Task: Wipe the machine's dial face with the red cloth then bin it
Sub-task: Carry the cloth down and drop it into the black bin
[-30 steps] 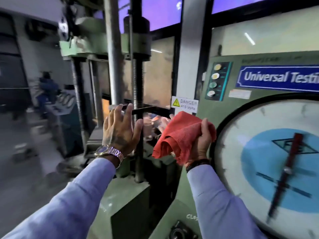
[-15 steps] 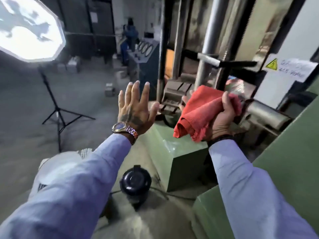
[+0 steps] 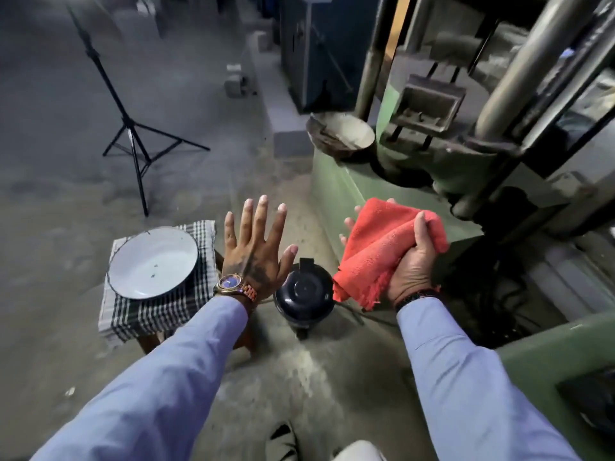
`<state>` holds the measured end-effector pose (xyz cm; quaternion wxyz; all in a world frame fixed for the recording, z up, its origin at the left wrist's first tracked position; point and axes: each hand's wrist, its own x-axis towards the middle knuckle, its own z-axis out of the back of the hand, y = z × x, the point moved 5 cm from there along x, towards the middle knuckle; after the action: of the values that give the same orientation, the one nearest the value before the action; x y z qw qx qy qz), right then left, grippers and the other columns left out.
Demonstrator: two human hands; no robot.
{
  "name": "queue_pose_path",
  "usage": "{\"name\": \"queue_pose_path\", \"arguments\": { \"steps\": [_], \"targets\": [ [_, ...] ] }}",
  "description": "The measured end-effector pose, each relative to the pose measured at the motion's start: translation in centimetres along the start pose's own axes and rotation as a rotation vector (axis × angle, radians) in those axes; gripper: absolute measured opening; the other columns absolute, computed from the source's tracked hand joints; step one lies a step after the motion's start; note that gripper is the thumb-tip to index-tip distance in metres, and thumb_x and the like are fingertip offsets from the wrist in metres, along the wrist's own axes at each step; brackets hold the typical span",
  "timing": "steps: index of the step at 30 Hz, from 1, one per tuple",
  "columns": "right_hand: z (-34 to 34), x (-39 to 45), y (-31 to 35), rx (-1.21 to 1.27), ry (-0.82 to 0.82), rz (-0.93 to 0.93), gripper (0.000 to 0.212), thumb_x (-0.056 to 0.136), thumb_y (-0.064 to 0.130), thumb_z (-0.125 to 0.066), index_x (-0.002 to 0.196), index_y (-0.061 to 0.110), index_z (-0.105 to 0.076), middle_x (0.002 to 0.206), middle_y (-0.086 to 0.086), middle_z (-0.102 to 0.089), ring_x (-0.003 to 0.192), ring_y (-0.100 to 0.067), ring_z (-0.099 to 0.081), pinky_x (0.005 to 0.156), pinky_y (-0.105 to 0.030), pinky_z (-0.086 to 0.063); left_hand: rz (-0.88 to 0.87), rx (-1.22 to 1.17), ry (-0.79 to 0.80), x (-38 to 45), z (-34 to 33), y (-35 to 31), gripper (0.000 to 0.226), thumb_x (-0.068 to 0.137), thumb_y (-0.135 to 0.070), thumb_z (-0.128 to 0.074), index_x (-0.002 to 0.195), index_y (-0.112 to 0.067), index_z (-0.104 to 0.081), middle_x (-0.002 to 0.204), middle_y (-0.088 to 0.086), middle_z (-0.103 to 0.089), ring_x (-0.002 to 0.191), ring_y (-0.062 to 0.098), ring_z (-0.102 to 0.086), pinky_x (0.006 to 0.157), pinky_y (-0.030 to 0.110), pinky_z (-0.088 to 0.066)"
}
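Light-blue sleeves [image 3: 466, 377], wristwatch [image 3: 233, 283]

The right hand [image 3: 412, 264] grips a bunched red cloth [image 3: 382, 247], held in the air near the green machine base [image 3: 336, 191] on the right. The left hand [image 3: 256, 251] is spread flat, fingers apart, empty, with a wristwatch [image 3: 233, 284] above a blue sleeve [image 3: 166, 377]. Between the hands on the concrete floor stands a black lidded bin [image 3: 304, 294]; to the left, a white enamel plate [image 3: 153, 261] rests on a checked cloth [image 3: 156, 311], and a tripod [image 3: 133, 134] stands farther off.
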<state>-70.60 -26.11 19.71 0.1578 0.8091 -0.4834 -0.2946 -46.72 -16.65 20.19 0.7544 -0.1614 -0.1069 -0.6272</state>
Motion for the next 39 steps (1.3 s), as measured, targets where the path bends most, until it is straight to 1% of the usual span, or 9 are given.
{"name": "queue_pose_path", "arguments": {
  "steps": [4,10,16,20,26,31,34,37,39],
  "targets": [
    [4.0,2.7,-6.1,-0.05,-0.084,-0.067,0.082,0.093,0.067,-0.069,0.16,0.026,-0.049,0.164,-0.029,-0.049,0.147,-0.058,-0.05,0.121,-0.08,-0.028,0.04,-0.035,0.098,-1.2,-6.1,2.3,0.081,0.104,-0.062,-0.042,0.173,-0.024,-0.026,0.182,0.015,-0.018,0.169,0.042,-0.014,0.132,0.07,-0.009],
    [6.8,6.0,-10.5,-0.111,-0.139,-0.091,0.06,0.097,0.064,-0.061,0.149,0.035,-0.058,0.163,-0.027,-0.052,0.149,-0.057,-0.048,0.124,-0.077,-0.029,0.092,-0.071,0.154,-1.3,-11.5,4.8,0.08,0.106,-0.063,-0.037,0.174,-0.024,-0.024,0.182,0.014,-0.017,0.169,0.042,-0.013,0.132,0.069,-0.009],
    [7.8,9.5,-13.3,-0.131,-0.066,-0.14,0.058,0.098,0.064,-0.063,0.149,0.036,-0.058,0.163,-0.027,-0.051,0.149,-0.057,-0.049,0.121,-0.078,-0.03,0.127,-0.085,0.175,-0.3,-14.2,7.8,0.081,0.104,-0.061,-0.039,0.174,-0.024,-0.023,0.183,0.013,-0.015,0.169,0.04,-0.011,0.133,0.069,-0.009],
    [8.8,11.4,-14.5,-0.134,-0.043,-0.138,0.075,0.089,0.062,-0.077,0.154,0.033,-0.056,0.163,-0.026,-0.052,0.149,-0.056,-0.048,0.122,-0.08,-0.026,0.139,-0.087,0.193,0.9,-15.7,8.8,0.081,0.104,-0.061,-0.038,0.174,-0.024,-0.022,0.183,0.012,-0.014,0.17,0.039,-0.01,0.134,0.067,-0.007],
    [11.7,12.7,-14.9,-0.116,-0.102,-0.139,0.092,0.081,0.06,-0.083,0.161,0.031,-0.049,0.159,-0.024,-0.058,0.145,-0.052,-0.055,0.119,-0.075,-0.039,0.118,-0.092,0.211,2.4,-18.1,9.1,0.079,0.107,-0.058,-0.046,0.174,-0.023,-0.022,0.182,0.014,-0.016,0.169,0.041,-0.012,0.133,0.07,-0.008],
    [14.6,13.8,-16.1,-0.191,-0.307,-0.243,0.106,0.067,0.066,-0.09,0.147,0.003,-0.064,0.128,-0.029,-0.075,0.106,-0.042,-0.077,0.095,-0.055,-0.063,0.117,-0.068,0.206,3.8,-19.7,9.0,0.081,0.103,-0.059,-0.044,0.173,-0.022,-0.027,0.181,0.015,-0.021,0.168,0.042,-0.018,0.132,0.071,-0.014],
    [16.6,15.7,-17.7,-0.239,-0.516,-0.285,0.089,0.084,0.068,-0.078,0.147,0.006,-0.065,0.113,-0.021,-0.077,0.093,-0.036,-0.077,0.082,-0.047,-0.063,0.127,-0.067,0.188,4.3,-20.7,9.6,0.08,0.103,-0.057,-0.046,0.173,-0.021,-0.029,0.18,0.016,-0.023,0.167,0.042,-0.021,0.131,0.071,-0.016],
    [17.7,18.8,-20.0,-0.179,-0.639,-0.273,0.08,0.094,0.071,-0.068,0.152,0.016,-0.059,0.136,-0.018,-0.072,0.121,-0.038,-0.072,0.105,-0.056,-0.058,0.137,-0.063,0.146,4.2,-21.9,10.7,0.079,0.103,-0.057,-0.045,0.172,-0.021,-0.03,0.18,0.016,-0.024,0.167,0.042,-0.022,0.131,0.071,-0.017],
    [17.7,20.8,-21.4,-0.131,-0.651,-0.295,0.082,0.095,0.076,-0.063,0.155,0.022,-0.055,0.156,-0.013,-0.062,0.141,-0.033,-0.061,0.123,-0.05,-0.045,0.135,-0.063,0.139,4.2,-22.8,11.6,0.079,0.103,-0.058,-0.041,0.172,-0.021,-0.029,0.18,0.015,-0.023,0.167,0.041,-0.02,0.131,0.071,-0.017]
  ]
}}
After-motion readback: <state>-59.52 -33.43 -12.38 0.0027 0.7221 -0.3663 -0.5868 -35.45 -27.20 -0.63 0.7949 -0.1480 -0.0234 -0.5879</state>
